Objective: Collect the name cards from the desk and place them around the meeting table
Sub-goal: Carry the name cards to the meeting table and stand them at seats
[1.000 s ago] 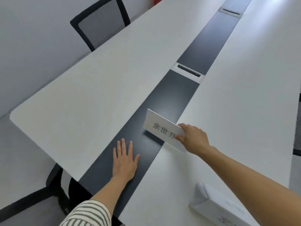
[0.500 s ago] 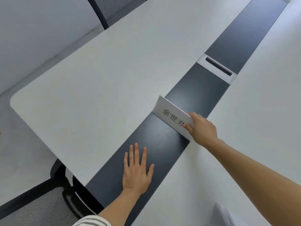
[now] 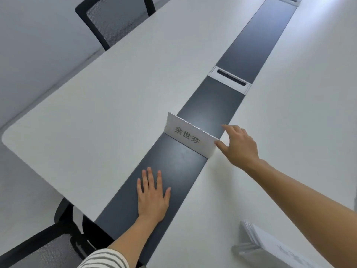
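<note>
A white folded name card (image 3: 190, 135) with dark characters stands across the dark centre strip (image 3: 173, 167) of the white meeting table (image 3: 96, 113). My right hand (image 3: 238, 146) is at the card's right end. Its thumb tip touches the front corner, its index finger reaches behind the card, and the fingers are spread and fairly straight. My left hand (image 3: 152, 196) lies flat, palm down, on the dark strip nearer to me. A stack of more white name cards (image 3: 270, 246) lies on the table at the bottom right.
A silver cable hatch (image 3: 229, 78) sits in the strip beyond the card. One black mesh chair (image 3: 116, 22) stands at the table's far left side, and another (image 3: 38, 248) is tucked under the near left corner.
My right hand carried the card farther along the strip and set it down standing. Its grip has loosened to spread fingers. My left hand stayed flat on the strip.
</note>
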`<state>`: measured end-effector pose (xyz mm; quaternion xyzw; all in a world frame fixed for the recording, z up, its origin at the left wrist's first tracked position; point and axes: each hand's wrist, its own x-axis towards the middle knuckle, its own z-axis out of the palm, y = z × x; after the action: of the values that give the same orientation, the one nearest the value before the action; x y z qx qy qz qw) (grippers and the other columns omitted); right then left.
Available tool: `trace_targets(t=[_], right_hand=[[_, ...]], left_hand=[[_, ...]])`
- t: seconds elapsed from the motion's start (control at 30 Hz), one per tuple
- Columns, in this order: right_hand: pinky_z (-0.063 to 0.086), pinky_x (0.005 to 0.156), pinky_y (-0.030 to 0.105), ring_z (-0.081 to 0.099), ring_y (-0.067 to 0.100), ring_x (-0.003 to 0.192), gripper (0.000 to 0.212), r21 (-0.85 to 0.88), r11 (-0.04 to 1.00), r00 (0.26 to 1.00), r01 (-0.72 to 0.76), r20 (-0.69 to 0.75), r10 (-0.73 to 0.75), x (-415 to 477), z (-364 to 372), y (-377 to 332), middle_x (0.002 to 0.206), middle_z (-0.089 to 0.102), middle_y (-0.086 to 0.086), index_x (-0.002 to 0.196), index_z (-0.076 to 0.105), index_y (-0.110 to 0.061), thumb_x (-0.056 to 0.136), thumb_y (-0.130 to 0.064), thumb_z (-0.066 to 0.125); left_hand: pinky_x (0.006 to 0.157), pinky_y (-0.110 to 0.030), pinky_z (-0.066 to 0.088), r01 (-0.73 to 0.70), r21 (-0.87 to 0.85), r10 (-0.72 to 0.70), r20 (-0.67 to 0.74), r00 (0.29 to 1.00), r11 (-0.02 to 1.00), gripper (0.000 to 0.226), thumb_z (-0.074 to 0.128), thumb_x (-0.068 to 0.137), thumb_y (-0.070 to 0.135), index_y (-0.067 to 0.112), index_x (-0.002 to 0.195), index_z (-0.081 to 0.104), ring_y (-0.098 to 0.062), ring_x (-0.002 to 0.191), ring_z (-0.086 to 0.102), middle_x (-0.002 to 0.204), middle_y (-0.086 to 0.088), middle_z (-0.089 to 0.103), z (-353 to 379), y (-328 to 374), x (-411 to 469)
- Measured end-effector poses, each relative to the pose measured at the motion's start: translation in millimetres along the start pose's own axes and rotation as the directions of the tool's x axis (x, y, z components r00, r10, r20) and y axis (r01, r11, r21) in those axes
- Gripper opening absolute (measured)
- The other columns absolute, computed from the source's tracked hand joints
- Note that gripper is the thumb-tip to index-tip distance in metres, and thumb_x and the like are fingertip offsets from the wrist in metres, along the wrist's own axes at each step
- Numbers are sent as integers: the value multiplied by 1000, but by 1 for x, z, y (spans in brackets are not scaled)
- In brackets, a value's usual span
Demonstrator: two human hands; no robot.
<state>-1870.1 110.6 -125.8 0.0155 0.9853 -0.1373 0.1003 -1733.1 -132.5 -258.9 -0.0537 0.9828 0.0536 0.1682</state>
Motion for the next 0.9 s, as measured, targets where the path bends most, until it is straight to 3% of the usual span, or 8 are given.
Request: trace_targets(t=[0.07,0.2,0.3,0.4,0.53,0.63,0.77,0.9], right_hand=[[41,92,38,47,22,126,48,47,999,999,-14,-45,16,-32,-14,20,137,53,-1,135,49,-24,91,-42,53],[41,91,33,53,17,119,38,128,989,996,-76,-44,82,-110,-32,69,129,60,-6,124,60,-27,91,-44,56],[46,91,34,59,15,112,38,190,972,990,-138,13,138,-169,-39,106,125,63,-10,119,62,-30,88,-51,55],[45,93,31,59,11,111,43,250,951,983,-183,75,169,-225,-40,138,124,63,-14,119,62,-33,84,-58,55],[40,94,26,52,5,117,60,277,930,957,-241,230,179,-284,-32,172,126,53,-24,127,53,-41,74,-69,59],[42,92,27,50,4,116,72,293,913,928,-284,322,186,-312,-18,192,125,51,-26,131,47,-42,67,-66,68],[44,80,21,58,10,106,63,409,831,920,-378,267,287,-324,-1,209,114,61,-17,125,57,-32,68,-46,79],[44,78,17,61,6,101,50,569,729,925,-381,216,314,-329,-4,214,105,67,-16,108,68,-33,61,-38,86]], left_hand=[[114,-52,23,-8,-71,9,17,1000,997,61,34,93,45,9,142,40,-39,142,26,153,-24,31,-19,9,1],[104,-34,32,-245,-439,272,-1,962,865,63,33,84,55,18,132,50,-21,129,43,138,-2,50,-64,48,-22],[110,-28,25,-392,-545,503,65,862,741,67,54,83,60,34,141,36,-6,135,32,146,15,39,-85,91,-60],[116,-30,18,-517,-496,657,153,738,698,86,64,73,63,42,145,23,-3,142,18,155,16,25,-86,132,-91],[115,-32,18,-565,-402,686,287,669,720,87,72,72,49,42,145,25,-7,145,15,158,11,21,-70,167,-110],[112,-31,26,-486,-450,643,316,698,749,72,72,76,39,39,140,38,-11,141,29,154,9,31,-58,177,-113],[111,-36,32,-409,-510,608,317,728,757,64,75,75,35,39,133,47,-13,135,38,146,8,42,-54,180,-115],[110,-34,30,-403,-512,606,328,725,759,56,76,75,36,39,126,52,-12,136,34,152,9,32,-72,185,-123]])
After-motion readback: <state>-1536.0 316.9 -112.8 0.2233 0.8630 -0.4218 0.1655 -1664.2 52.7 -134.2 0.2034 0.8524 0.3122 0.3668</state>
